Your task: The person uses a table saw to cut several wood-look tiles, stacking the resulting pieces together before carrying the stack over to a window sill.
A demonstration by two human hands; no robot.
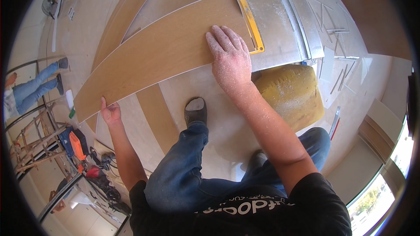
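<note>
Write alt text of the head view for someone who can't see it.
A person's dusty right hand rests on a long tan wood-look plank overlapping a yellow rectangular frame in a grey metal table, while the left hand holds the plank's opposite end. A dusty yellow container and more tan planks lie nearby.

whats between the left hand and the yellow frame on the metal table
The wood-look plank spans that stretch in the head view, with the right hand resting on it near the yellow frame.

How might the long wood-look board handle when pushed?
The board seems fairly stiff, spanning from the left hand to the metal tabletop without obvious sag. Its thin edge suggests little weight; the smooth-looking tabletop may let it slide.
</note>
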